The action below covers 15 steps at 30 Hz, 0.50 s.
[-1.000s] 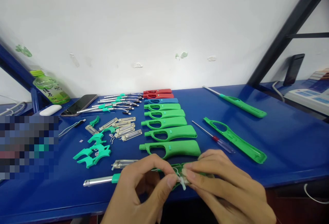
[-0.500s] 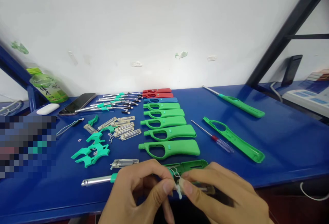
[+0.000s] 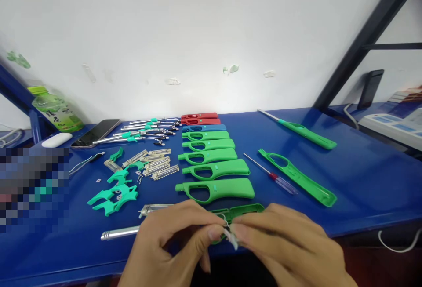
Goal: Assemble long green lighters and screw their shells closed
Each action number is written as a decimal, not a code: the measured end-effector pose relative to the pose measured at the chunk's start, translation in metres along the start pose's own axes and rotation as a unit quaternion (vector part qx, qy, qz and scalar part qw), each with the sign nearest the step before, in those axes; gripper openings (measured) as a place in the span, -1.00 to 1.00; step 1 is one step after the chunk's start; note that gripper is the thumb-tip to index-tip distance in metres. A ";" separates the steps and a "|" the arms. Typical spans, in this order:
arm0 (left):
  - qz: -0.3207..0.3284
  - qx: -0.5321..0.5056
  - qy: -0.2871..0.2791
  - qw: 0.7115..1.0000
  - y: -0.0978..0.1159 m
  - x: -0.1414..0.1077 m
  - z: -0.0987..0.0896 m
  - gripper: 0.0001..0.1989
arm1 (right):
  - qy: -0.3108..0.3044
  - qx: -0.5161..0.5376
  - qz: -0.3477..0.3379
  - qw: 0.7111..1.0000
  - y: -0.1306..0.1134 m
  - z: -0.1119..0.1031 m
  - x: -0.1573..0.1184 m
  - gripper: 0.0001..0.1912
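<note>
Over my remote feed, I couldn't tell the right hand [image 3: 290, 244]'s grip; the left hand [image 3: 174, 245] pinched. More of the open green shell [image 3: 235, 212] showed than a second earlier; in front of it, in that left pinch, sat the white piece [image 3: 232, 239], where work seemed centred.

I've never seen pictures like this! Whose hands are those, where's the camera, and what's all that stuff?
No robot here: these are a person's bare left hand and right hand. One camera, worn on that person's head, took every picture, looking forward and down. On the shiny blue table lie a row of red, blue and green plastic handle shells, clear oblong plastic cases, curved turquoise plastic pieces and a screwdriver with a clear purplish handle. Both hands' fingertips meet around a small whitish piece; the fingers hide exactly how each hand grips.
</note>
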<state>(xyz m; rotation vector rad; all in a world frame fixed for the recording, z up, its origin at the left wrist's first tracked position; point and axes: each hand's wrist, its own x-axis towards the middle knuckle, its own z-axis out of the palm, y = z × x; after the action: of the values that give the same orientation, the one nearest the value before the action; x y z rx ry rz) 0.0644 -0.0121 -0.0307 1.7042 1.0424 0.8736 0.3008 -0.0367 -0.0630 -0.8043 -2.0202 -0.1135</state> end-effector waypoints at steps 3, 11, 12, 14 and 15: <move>0.146 0.148 0.081 0.975 -0.006 0.001 -0.005 -0.83 | 0.035 0.002 0.076 0.996 0.005 -0.002 0.003 -0.77; 0.266 0.345 0.072 0.897 -0.025 0.006 -0.012 -0.72 | -0.047 -0.037 0.139 0.988 0.013 0.000 0.002 -0.87; 0.261 0.352 0.063 0.897 -0.026 0.006 -0.013 -0.72 | -0.061 -0.039 0.128 0.989 0.014 0.000 0.003 -0.89; 0.264 0.349 0.051 0.898 -0.025 0.006 -0.013 -0.70 | -0.097 -0.038 0.110 0.988 0.016 0.000 0.005 -0.88; 0.270 0.343 0.048 0.898 -0.025 0.006 -0.013 -0.69 | -0.116 -0.036 0.106 0.987 0.018 0.000 0.006 -0.86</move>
<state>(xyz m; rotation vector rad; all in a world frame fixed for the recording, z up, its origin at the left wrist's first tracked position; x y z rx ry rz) 0.0484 0.0031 -0.0498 2.6569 1.0226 1.0044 0.3086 -0.0197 -0.0621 -1.1162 -2.1411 0.0306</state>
